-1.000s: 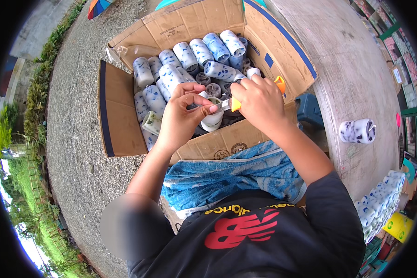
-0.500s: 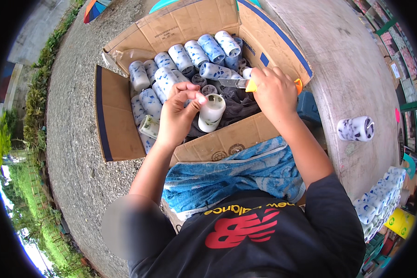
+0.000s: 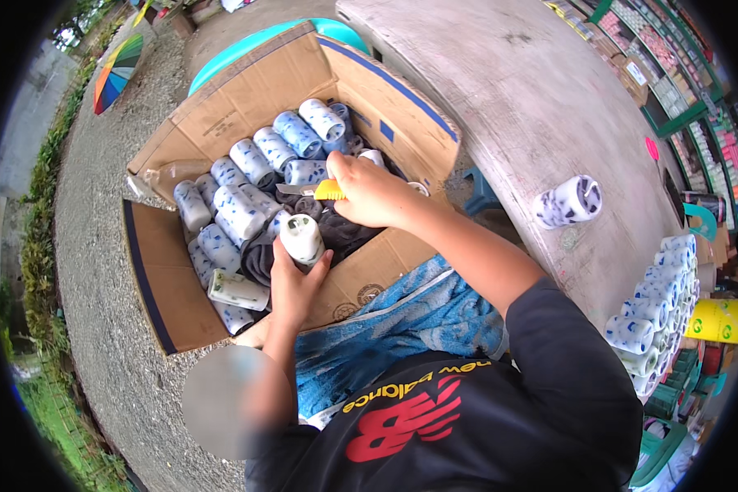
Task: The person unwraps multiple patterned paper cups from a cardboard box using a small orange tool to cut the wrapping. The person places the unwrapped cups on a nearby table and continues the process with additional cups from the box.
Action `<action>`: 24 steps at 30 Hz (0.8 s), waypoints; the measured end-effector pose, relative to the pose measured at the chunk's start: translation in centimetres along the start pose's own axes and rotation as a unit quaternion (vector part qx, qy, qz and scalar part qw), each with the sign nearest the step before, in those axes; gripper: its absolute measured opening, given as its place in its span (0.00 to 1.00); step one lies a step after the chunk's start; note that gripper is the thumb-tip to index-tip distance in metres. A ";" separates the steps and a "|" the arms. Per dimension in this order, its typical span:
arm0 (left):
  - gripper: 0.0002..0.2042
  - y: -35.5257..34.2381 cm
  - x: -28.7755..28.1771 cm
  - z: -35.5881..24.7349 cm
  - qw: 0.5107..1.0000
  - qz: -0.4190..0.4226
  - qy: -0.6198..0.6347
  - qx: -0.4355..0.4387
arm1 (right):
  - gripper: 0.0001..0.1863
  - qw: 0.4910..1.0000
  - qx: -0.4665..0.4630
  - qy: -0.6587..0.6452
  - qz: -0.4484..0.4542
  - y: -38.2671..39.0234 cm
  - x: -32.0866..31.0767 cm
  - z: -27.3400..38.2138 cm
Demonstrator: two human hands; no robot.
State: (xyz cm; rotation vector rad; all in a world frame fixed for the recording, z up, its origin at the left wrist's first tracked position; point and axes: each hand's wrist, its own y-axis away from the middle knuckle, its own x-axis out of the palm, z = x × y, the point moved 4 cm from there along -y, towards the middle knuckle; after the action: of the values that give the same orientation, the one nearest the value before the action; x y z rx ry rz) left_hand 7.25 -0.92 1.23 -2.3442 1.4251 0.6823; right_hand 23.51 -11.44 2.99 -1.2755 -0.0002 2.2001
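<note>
My left hand (image 3: 297,283) is closed around a white candle with dark green flecks (image 3: 302,232), its top facing up. My right hand (image 3: 357,187) grips a knife (image 3: 328,190) by its yellow handle, the blade pointing left just above that candle. Both hands are over an open cardboard box (image 3: 160,291) packed with white candles flecked in blue (image 3: 238,211), many lying on their sides. Crumpled dark cloth (image 3: 353,231) shows among them. A pale candle with green flecks (image 3: 238,289) lies at the box's front left.
A pale table (image 3: 476,90) at right holds a single speckled candle (image 3: 567,202). Stacked candles (image 3: 648,312), a yellow container (image 3: 717,320) and shelves (image 3: 672,57) stand farther right. A blue towel (image 3: 402,295) lies below the box, a teal basin (image 3: 230,56) behind it, a rainbow umbrella (image 3: 115,74) upper left.
My left hand has dropped from the candle's top to clasp it from below. My right hand has moved the knife off the candle. The whole view has turned.
</note>
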 end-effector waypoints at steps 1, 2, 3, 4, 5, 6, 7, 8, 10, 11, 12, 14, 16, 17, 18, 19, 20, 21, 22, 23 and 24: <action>0.33 0.5 -0.1 0.0 0.999 -0.024 0.011 -0.020 | 0.20 0.999 -0.017 -0.029 0.007 -1.1 0.3 0.3; 0.30 0.5 -0.1 0.0 0.999 -0.045 0.025 -0.015 | 0.17 0.999 -0.033 -0.005 -0.013 -2.2 -0.1 0.5; 0.29 0.4 -0.1 0.3 0.998 -0.062 -0.002 0.033 | 0.13 0.998 -0.010 0.043 -0.035 -3.5 0.1 0.4; 0.28 0.3 -0.2 0.3 0.996 -0.076 0.011 0.032 | 0.11 0.996 -0.010 0.063 -0.059 -4.7 0.2 0.5; 0.27 0.4 -0.1 0.2 0.995 -0.090 0.024 0.032 | 0.09 0.993 -0.009 0.082 -0.082 -6.0 0.3 0.6; 0.26 0.3 -0.2 -0.1 0.995 -0.100 0.021 0.020 | 0.08 0.988 -0.023 0.104 -0.113 -7.5 0.8 0.1; 0.27 0.2 -0.3 0.1 0.992 -0.120 0.022 0.024 | 0.08 0.981 -0.039 0.122 -0.144 -9.1 1.8 -0.4; 0.27 0.2 -0.4 0.3 0.991 -0.130 0.030 0.008 | 0.07 0.970 -0.064 0.159 -0.173 -10.6 2.9 -0.8; 0.28 0.4 -0.6 0.7 0.988 -0.151 0.040 -0.017 | 0.10 0.970 -0.066 0.193 -0.132 -12.8 5.1 -0.9; 0.29 0.3 -0.6 0.9 0.987 -0.151 0.047 -0.014 | 0.12 0.967 -0.076 0.210 -0.123 -13.6 5.9 -1.1; 0.29 0.2 -0.5 1.3 0.984 -0.167 0.056 0.000 | 0.14 0.964 -0.084 0.226 -0.116 -14.2 7.2 -1.7; 0.28 0.0 -0.5 1.9 0.978 -0.194 0.069 0.031 | 0.21 0.955 -0.092 0.261 -0.103 -14.5 8.8 -3.0; 0.26 -0.1 -1.0 2.6 0.969 -0.229 0.072 0.056 | 0.21 0.940 -0.142 0.269 -0.157 -13.1 7.9 -1.0; 0.26 0.0 -1.1 3.2 0.962 -0.206 0.179 0.010 | 0.20 0.930 -0.167 0.271 -0.184 -11.9 7.0 0.4; 0.26 0.1 -1.4 3.2 0.941 -0.179 0.285 -0.034 | 0.16 0.959 -0.147 0.214 -0.117 -10.3 5.3 1.9; 0.27 0.1 -1.3 3.4 0.906 -0.149 0.390 -0.075 | 0.17 0.978 -0.082 0.190 0.012 -8.7 4.0 2.4; 0.27 -0.1 -1.1 4.5 0.881 -0.151 0.438 -0.099 | 0.18 0.976 -0.015 0.163 0.142 -6.8 2.8 2.5; 0.26 -0.2 -1.2 4.7 0.862 -0.112 0.483 -0.109 | 0.24 0.955 0.081 0.100 0.267 -5.0 1.8 2.2; 0.27 -0.2 -1.3 4.8 0.848 -0.106 0.506 -0.113 | 0.30 0.937 0.096 0.054 0.332 -2.7 1.5 1.8; 0.28 -0.4 -1.2 4.6 0.834 -0.099 0.530 -0.117 | 0.27 0.940 0.058 0.051 0.334 -0.5 1.6 1.6; 0.29 -0.4 -1.1 4.4 0.829 -0.103 0.534 -0.126 | 0.25 0.959 0.054 0.049 0.273 1.1 2.4 1.4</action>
State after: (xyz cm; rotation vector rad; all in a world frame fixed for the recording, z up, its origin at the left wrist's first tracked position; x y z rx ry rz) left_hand 6.13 2.27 -1.82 -3.2129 1.4006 -0.7067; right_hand 20.99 -10.81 1.57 -1.4465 0.5664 2.5378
